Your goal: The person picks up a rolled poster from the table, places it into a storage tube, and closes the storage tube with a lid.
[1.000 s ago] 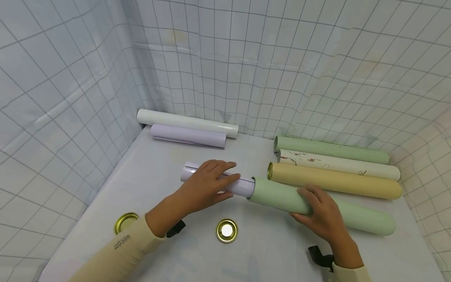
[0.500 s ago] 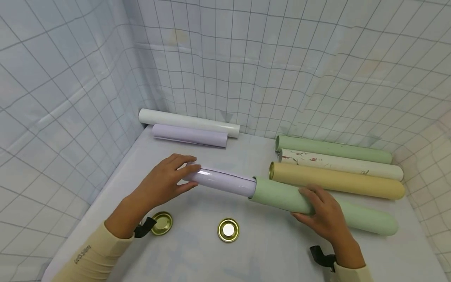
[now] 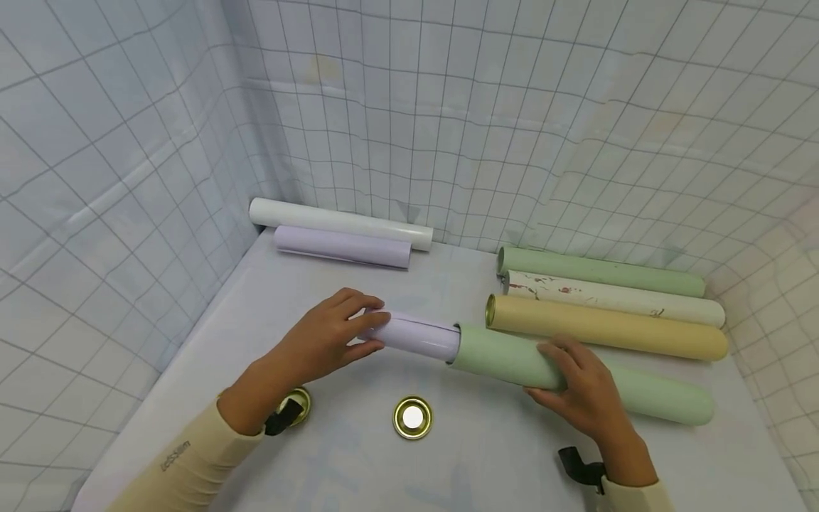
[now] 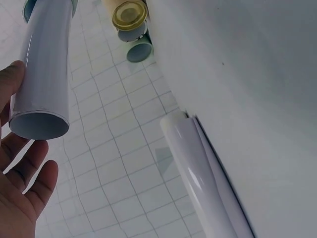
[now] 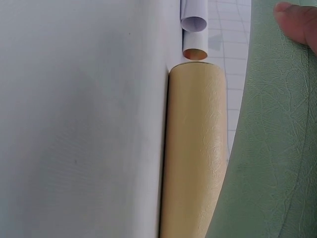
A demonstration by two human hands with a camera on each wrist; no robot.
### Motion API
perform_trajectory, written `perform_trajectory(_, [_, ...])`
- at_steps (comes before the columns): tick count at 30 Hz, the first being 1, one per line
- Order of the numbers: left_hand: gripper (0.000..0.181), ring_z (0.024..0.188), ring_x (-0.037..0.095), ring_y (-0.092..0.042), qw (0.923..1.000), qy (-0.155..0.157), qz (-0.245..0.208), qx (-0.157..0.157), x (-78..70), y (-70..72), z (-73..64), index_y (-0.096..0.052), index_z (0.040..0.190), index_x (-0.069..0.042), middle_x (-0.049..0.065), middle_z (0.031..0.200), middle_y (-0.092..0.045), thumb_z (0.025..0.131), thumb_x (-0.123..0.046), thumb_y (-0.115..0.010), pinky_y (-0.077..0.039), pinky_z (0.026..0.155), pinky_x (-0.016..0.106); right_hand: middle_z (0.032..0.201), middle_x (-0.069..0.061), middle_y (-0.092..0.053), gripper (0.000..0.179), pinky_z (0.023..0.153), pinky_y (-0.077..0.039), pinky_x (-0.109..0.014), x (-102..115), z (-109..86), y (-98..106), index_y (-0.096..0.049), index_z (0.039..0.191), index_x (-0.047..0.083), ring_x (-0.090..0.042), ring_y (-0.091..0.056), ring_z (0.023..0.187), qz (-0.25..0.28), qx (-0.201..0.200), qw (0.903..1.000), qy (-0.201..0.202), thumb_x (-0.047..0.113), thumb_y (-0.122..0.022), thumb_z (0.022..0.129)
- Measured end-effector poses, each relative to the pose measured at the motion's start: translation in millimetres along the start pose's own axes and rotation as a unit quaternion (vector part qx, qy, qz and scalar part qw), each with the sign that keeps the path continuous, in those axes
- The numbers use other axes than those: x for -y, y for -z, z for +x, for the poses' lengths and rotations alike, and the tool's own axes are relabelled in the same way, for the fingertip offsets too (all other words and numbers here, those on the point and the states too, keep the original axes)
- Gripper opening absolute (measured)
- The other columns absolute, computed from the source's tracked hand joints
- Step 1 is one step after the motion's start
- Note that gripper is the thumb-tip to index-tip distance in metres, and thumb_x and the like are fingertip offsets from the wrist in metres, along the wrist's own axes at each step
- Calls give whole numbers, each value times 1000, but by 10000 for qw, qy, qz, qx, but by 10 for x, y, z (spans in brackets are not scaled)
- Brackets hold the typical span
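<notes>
My left hand point(image 3: 333, 334) holds a lilac paper roll point(image 3: 419, 337) near its left end. In the left wrist view the thumb lies along one side of the roll point(image 4: 44, 69), and the other fingers spread under its hollow end. The roll's right part is hidden inside a pale green cardboard tube point(image 3: 499, 353). From above, my right hand point(image 3: 579, 384) grips this tube around its middle. The right wrist view shows a fingertip on the textured green tube point(image 5: 272, 124). A round gold lid point(image 3: 412, 417) lies below the tube's mouth.
Beyond the tube lie a yellow capped tube point(image 3: 608, 327), a flower-patterned white tube point(image 3: 614, 297) and another green tube point(image 3: 601, 271). A white roll point(image 3: 339, 219) and a second lilac roll point(image 3: 342, 246) rest by the back wall. Another gold lid point(image 3: 303, 400) is partly behind my left wrist.
My left hand shifted left from the lilac roll's middle to its end, then came back right with it. Less of the roll sticks out of the green tube. The right hand stayed put.
</notes>
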State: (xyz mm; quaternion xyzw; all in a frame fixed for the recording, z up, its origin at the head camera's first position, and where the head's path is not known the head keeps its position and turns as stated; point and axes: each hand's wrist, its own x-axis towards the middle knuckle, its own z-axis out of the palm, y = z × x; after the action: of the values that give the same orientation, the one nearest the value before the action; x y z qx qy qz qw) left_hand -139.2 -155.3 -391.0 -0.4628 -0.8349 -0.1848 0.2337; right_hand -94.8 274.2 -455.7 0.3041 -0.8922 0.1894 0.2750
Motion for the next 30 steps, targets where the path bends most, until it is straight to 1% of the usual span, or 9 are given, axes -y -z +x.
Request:
perform_trajectory(3, [39,103,23,-57,9998,-137,-147,2,-45,-89,43,-69,114,-10,7,116,-62,79,-20,-86,-55,80,31,114,-17,-61,71,79,-50,-48,19,8,-10,-62,117,2,-33,-61,95,9,-12,10000,49,66,-55,89])
perform_trajectory(9, [38,105,22,-57,9981,-390,-469,-104,-159,-254,134,-70,113,-10,7,117,-62,80,-19,-85,-54,82,29,112,-16,-61,69,77,-49,-47,56,28,-37,-63,116,2,-32,-61,93,60,-124,9997,193,65,-56,89])
perform_trajectory(12, [39,108,21,-58,9964,-466,-692,-168,-213,-315,177,-69,114,-9,9,119,-61,80,-19,-86,-54,85,28,112,-15,-61,68,76,-50,-47,79,39,-46,-63,116,1,-32,-61,93,73,-176,9995,257,64,-57,89])
perform_trajectory(16, [40,107,21,-60,9931,-581,-979,-272,-259,-383,214,-68,114,-7,11,120,-60,79,-16,-86,-53,88,26,112,-15,-61,68,77,-49,-46,108,49,-50,-64,116,1,-32,-62,93,93,-201,9993,288,63,-57,89])
perform_trajectory(19, [39,103,17,-62,9900,-528,-1288,-234,-290,-425,229,-67,115,-6,9,119,-59,80,-13,-85,-53,84,20,111,-14,-61,67,77,-49,-46,121,53,-51,-64,115,2,-31,-62,93,101,-222,9993,289,63,-57,89])
perform_trajectory(23, [39,101,14,-63,9857,-401,-1634,-59,-333,-468,246,-65,117,-6,5,117,-58,82,-11,-83,-52,83,17,111,-15,-62,66,76,-48,-46,140,68,-48,-64,115,1,-32,-62,93,135,-295,9988,354,62,-58,90])
perform_trajectory(25, [39,104,14,-63,9856,-390,-1644,19,-352,-484,254,-65,118,-6,4,118,-60,83,-11,-82,-52,86,18,111,-15,-62,65,77,-48,-46,150,73,-47,-64,115,2,-32,-61,93,154,-296,9988,365,61,-58,90])
perform_trajectory(30, [39,111,14,-62,9881,-372,-1489,120,-371,-502,251,-65,122,-7,3,121,-64,86,-13,-80,-50,93,23,112,-16,-62,65,77,-48,-46,164,84,-46,-64,115,2,-32,-61,94,159,-321,9987,355,62,-58,90])
